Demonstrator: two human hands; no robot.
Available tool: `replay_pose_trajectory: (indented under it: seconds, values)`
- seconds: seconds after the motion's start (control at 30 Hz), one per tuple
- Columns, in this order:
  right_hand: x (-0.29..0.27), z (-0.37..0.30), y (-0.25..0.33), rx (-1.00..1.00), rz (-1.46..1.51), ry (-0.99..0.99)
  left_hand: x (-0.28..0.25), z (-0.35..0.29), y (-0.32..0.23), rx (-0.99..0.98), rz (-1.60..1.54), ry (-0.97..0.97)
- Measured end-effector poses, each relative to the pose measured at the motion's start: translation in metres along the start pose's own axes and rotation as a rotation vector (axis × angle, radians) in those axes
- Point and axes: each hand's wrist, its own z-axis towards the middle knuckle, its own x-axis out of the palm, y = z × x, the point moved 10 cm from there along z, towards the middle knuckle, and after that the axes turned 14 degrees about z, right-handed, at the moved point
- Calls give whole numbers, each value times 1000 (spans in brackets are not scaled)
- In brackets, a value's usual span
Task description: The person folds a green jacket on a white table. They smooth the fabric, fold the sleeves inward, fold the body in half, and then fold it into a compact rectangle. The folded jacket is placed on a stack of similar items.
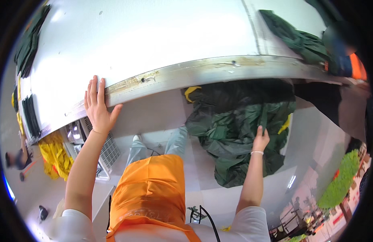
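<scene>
My left hand (98, 105) rests on the edge of the white table (154, 36), fingers stretched out and thumb apart, holding nothing. Lower on the right, my right hand (261, 141) is closed on a fold of dark green fabric (235, 137). The fabric is a large crumpled heap below the table's front edge, with yellow showing at two of its sides. What lies inside the heap, and how it is supported, cannot be made out.
Stacked dark green cloth (31, 44) lies at the table's far left; more green cloth (295, 36) lies at its right, beside another person (343, 56). A pale plastic crate (108, 151) and yellow fabric (57, 155) stand below on the left. The table's metal edge (186, 72) looks worn.
</scene>
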Motion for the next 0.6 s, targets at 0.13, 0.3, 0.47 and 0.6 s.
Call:
replay_pose_trajectory:
  seconds: [0.13,0.3,0.47,0.6]
  values:
    - [-3,-133,150,-194,-78,63,-9,-6,0,-60,-66,-35]
    - [-9,-298,277,-481,-187,414,-56,-81,-142,485,-742,305]
    - [49,-501,376,-474,71,1486,-22,-143,-221,507,-1163,530]
    - [65,-588,425,-594,113,1726,-49,-161,-191,272,-1571,587]
